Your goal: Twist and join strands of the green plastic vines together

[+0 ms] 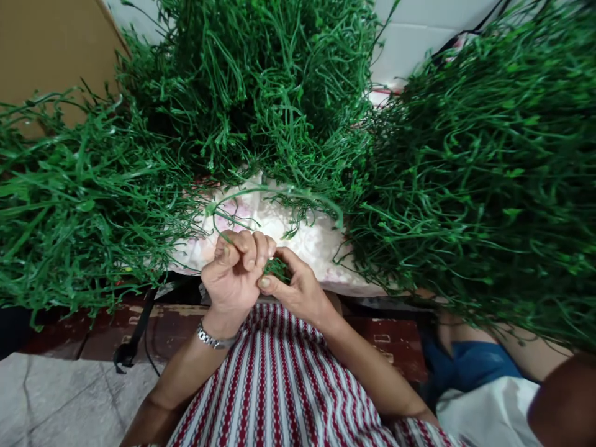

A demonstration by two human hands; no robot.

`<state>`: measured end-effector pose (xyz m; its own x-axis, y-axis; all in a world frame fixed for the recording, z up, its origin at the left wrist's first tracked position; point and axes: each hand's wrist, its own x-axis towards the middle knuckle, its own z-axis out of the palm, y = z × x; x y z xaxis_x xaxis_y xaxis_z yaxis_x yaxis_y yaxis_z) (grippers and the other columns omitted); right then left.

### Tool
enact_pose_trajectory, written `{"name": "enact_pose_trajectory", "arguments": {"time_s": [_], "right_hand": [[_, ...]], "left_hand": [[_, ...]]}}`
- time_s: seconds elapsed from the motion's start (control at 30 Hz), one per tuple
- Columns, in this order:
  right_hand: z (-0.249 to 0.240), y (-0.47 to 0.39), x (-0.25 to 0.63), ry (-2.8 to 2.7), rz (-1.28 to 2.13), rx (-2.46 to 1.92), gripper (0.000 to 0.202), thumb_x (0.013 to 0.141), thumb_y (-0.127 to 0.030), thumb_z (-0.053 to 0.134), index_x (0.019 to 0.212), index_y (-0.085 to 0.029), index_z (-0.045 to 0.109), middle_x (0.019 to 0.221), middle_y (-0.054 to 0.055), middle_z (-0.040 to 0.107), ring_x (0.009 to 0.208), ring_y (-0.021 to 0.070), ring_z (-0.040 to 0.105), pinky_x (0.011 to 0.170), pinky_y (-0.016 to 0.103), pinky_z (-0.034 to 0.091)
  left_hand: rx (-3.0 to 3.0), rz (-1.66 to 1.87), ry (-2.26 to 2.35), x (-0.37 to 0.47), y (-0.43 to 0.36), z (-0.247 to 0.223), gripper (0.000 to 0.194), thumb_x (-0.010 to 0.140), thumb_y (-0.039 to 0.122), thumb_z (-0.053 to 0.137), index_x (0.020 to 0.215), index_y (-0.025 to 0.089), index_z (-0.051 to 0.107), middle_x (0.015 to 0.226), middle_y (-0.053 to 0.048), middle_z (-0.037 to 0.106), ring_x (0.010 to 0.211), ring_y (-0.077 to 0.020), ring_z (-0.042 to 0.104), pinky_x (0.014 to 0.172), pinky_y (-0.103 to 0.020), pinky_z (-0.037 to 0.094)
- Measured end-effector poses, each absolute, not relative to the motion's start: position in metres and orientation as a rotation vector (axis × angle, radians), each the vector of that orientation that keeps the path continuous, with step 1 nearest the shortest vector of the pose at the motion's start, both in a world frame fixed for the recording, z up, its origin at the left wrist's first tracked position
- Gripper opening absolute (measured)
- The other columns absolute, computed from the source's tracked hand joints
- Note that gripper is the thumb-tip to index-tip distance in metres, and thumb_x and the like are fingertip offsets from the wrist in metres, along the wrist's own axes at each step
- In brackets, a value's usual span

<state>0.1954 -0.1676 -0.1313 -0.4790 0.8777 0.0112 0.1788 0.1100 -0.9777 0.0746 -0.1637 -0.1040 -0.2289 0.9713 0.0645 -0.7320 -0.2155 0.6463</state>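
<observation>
Fingers curled, my left hand (235, 273) pinches a thin green plant stem (216, 223) between thumb and forefinger. This stem rises from the fingertips and seems to join an arch that bends over to the right. My right hand (300, 288) touches the left one, its thumb and fingers closed round a small tuft of green stems (276, 268). Both hands are above my lap, at the near edge of a pale flowered cloth (261, 214). How many stems the right hand holds is hidden.
Large heaps of green stems lie on the left (84, 205), at the back (270, 81) and on the right (484, 180). A brown board (51, 49) stands at the back left. Another person's bent leg in blue shorts (484, 360) is close on my right.
</observation>
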Motion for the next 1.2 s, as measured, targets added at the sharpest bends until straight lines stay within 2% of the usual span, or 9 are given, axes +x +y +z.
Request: {"name": "enact_pose_trajectory", "arguments": {"time_s": [0.2, 0.3, 0.43, 0.7, 0.8, 0.87, 0.9, 1.07, 1.2], "right_hand": [[-0.126, -0.161, 0.210, -1.962, 0.611, -1.138, 0.029, 0.084, -0.028, 0.056, 0.110, -0.017, 0.050, 0.100, 0.008, 0.062, 0.091, 0.0171, 0.058, 0.080, 0.028, 0.047], [-0.130, -0.155, 0.215, -2.087, 0.325, -1.078, 0.028, 0.085, -0.023, 0.052, 0.111, -0.014, 0.048, 0.097, 0.010, 0.062, 0.091, 0.0191, 0.059, 0.079, 0.029, 0.048], [-0.137, -0.150, 0.215, -2.239, 0.167, -1.055, 0.028, 0.085, -0.019, 0.048, 0.112, -0.013, 0.049, 0.090, 0.010, 0.062, 0.083, 0.0202, 0.059, 0.072, 0.031, 0.048], [-0.136, -0.146, 0.213, -2.389, 0.135, -0.989, 0.024, 0.088, -0.024, 0.047, 0.108, -0.013, 0.052, 0.083, 0.009, 0.061, 0.077, 0.0192, 0.056, 0.067, 0.030, 0.046], [-0.134, -0.146, 0.209, -2.400, 0.119, -0.977, 0.021, 0.088, -0.023, 0.048, 0.105, -0.013, 0.053, 0.079, 0.008, 0.061, 0.071, 0.0182, 0.056, 0.065, 0.030, 0.046], [-0.136, -0.147, 0.205, -2.382, 0.171, -0.927, 0.024, 0.086, -0.020, 0.049, 0.109, -0.012, 0.050, 0.084, 0.009, 0.062, 0.076, 0.0185, 0.057, 0.068, 0.030, 0.047], [-0.137, -0.148, 0.203, -2.358, 0.207, -0.904, 0.028, 0.085, -0.018, 0.050, 0.111, -0.012, 0.048, 0.089, 0.009, 0.062, 0.079, 0.0189, 0.058, 0.071, 0.030, 0.048], [-0.138, -0.149, 0.202, -2.298, 0.394, -0.844, 0.038, 0.084, -0.018, 0.052, 0.120, -0.013, 0.041, 0.105, 0.011, 0.058, 0.095, 0.0190, 0.055, 0.080, 0.031, 0.049], [-0.128, -0.143, 0.212, -2.324, 0.529, -0.777, 0.042, 0.084, -0.033, 0.056, 0.119, -0.014, 0.046, 0.106, 0.011, 0.054, 0.098, 0.0196, 0.052, 0.083, 0.033, 0.049]], "left_hand": [[0.432, 1.636, 0.734, 0.072, -0.165, -0.114, 0.012, 0.066, 0.026, 0.070, 0.068, 0.020, 0.061, 0.069, 0.000, 0.060, 0.079, -0.0145, 0.059, 0.084, -0.031, 0.047], [0.339, 1.581, 0.733, 0.071, -0.169, -0.118, 0.006, 0.069, 0.021, 0.065, 0.074, 0.017, 0.063, 0.083, -0.003, 0.064, 0.086, -0.0152, 0.061, 0.086, -0.030, 0.048], [0.201, 1.443, 0.753, 0.070, -0.179, -0.122, 0.013, 0.074, 0.017, 0.060, 0.086, 0.014, 0.065, 0.091, -0.007, 0.065, 0.088, -0.0157, 0.062, 0.084, -0.030, 0.050], [0.735, 1.148, 1.117, 0.049, -0.221, -0.105, 0.011, 0.078, 0.023, 0.061, 0.081, 0.015, 0.069, 0.066, -0.005, 0.064, 0.058, -0.0145, 0.058, 0.056, -0.026, 0.048], [1.216, 1.280, 1.304, 0.046, -0.218, -0.096, 0.016, 0.076, 0.016, 0.061, 0.087, 0.020, 0.071, 0.082, -0.007, 0.068, 0.079, -0.0202, 0.060, 0.075, -0.033, 0.048], [1.498, 1.393, 1.431, 0.048, -0.206, -0.098, 0.028, 0.071, 0.011, 0.063, 0.095, 0.023, 0.070, 0.097, -0.006, 0.067, 0.097, -0.0237, 0.056, 0.093, -0.037, 0.039], [1.588, 1.393, 1.472, 0.048, -0.199, -0.102, 0.029, 0.071, 0.011, 0.062, 0.095, 0.024, 0.070, 0.097, -0.005, 0.067, 0.098, -0.0236, 0.055, 0.094, -0.037, 0.037], [1.618, 1.283, 1.439, 0.046, -0.179, -0.122, 0.015, 0.077, 0.011, 0.054, 0.078, 0.020, 0.067, 0.072, -0.002, 0.061, 0.069, -0.0159, 0.054, 0.065, -0.026, 0.040], [1.666, 1.261, 1.353, 0.041, -0.182, -0.121, 0.013, 0.077, 0.010, 0.052, 0.076, 0.018, 0.061, 0.073, -0.002, 0.057, 0.069, -0.0153, 0.053, 0.065, -0.025, 0.039]]}}
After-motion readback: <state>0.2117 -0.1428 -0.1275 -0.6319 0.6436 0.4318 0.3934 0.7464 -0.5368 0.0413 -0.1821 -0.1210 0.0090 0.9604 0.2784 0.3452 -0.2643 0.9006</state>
